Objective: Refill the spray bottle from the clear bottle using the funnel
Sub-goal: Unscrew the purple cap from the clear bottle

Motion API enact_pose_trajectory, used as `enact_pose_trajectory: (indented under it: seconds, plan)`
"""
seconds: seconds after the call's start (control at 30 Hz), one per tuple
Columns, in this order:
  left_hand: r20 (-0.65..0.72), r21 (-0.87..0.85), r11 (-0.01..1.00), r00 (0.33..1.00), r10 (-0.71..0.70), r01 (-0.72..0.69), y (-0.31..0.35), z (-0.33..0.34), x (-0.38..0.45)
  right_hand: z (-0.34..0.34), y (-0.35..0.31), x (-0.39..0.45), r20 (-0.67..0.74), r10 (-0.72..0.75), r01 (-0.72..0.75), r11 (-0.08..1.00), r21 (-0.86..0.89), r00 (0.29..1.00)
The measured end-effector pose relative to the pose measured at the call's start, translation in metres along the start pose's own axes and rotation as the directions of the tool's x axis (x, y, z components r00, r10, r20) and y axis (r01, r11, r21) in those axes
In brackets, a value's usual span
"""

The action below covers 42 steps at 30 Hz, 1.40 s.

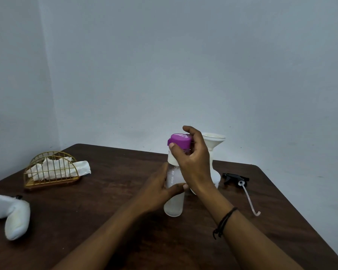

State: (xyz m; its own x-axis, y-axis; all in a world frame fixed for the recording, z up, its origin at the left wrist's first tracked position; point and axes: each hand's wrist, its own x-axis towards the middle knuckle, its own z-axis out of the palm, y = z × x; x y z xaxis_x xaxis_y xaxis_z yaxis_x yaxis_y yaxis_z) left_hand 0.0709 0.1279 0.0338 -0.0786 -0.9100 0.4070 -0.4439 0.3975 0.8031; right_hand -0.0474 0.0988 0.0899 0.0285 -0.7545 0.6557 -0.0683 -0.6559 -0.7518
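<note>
A frosted clear bottle (174,205) with a purple cap (179,142) stands upright on the dark wooden table (98,211). My left hand (160,190) wraps around its body. My right hand (193,158) grips the purple cap from the right side. Just behind my right hand stands the white spray bottle (216,177), mostly hidden, with a white funnel (213,142) seated in its neck. The black spray head (235,179) with its pale dip tube (250,199) lies on the table to the right.
A gold wire holder (51,170) with white tissues sits at the back left. A white padded pouch (12,215) lies near the left edge. The table's right edge runs diagonally close to the spray head; walls stand behind.
</note>
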Motion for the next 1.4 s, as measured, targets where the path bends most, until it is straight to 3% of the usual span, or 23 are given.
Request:
enact_pose_trajectory:
  seconds: [0.13,0.2,0.27,0.37,0.5,0.67,0.73,0.8,0.87,1.0,1.1,1.2,1.4]
  plan:
    - [0.016,-0.018,1.0,1.0,0.011,-0.011,0.002,0.001,-0.001,-0.003,0.002,0.003,0.108,0.063,-0.071,0.995,0.072,0.992]
    - [0.014,-0.014,1.0,1.0,0.01,-0.009,0.002,0.001,-0.002,-0.001,-0.004,0.001,0.037,0.015,-0.014,0.999,-0.034,0.999]
    - [0.006,-0.016,1.0,1.0,0.018,-0.018,0.003,0.0,-0.002,0.0,-0.004,0.0,-0.038,-0.024,0.023,1.0,-0.02,0.999]
    - [0.017,-0.019,1.0,1.0,0.025,-0.025,0.003,0.0,-0.001,-0.005,0.0,0.003,0.029,0.028,-0.03,0.996,0.087,0.999]
    - [0.008,0.001,1.0,1.0,0.016,-0.016,0.002,0.001,0.0,-0.003,-0.001,0.002,0.01,0.007,-0.007,1.0,0.002,1.0]
    - [0.009,0.012,0.999,0.999,0.033,-0.033,-0.002,0.002,0.001,-0.009,0.004,0.007,0.035,0.06,-0.066,0.976,0.208,0.998]
    - [0.006,0.025,1.0,1.0,0.013,-0.013,-0.001,0.002,0.001,-0.008,0.004,0.006,0.066,0.059,-0.068,0.988,0.137,0.996]
    - [0.001,0.029,1.0,1.0,-0.002,0.002,-0.002,0.002,0.002,-0.006,0.001,0.004,0.007,0.041,-0.041,0.998,0.051,0.999]
    - [0.003,0.029,1.0,1.0,0.005,-0.006,-0.005,0.002,0.002,-0.005,0.003,0.006,-0.018,0.043,-0.042,0.997,0.071,0.999]
    - [0.016,0.028,1.0,1.0,0.008,-0.009,-0.004,0.002,0.002,-0.006,0.006,0.007,0.121,0.127,-0.138,0.986,0.088,0.985]
    - [0.019,0.025,1.0,1.0,0.001,-0.001,-0.003,0.003,0.003,-0.004,0.0,0.002,0.026,0.049,-0.048,0.998,-0.05,0.998]
    - [0.012,0.046,0.999,1.0,0.015,-0.015,-0.004,0.002,0.003,-0.005,0.0,0.003,-0.05,0.018,-0.016,0.999,0.051,0.999]
    - [-0.009,0.026,0.999,1.0,0.03,-0.03,-0.006,0.0,0.003,-0.012,-0.001,0.007,-0.016,0.023,-0.021,0.992,0.124,1.0]
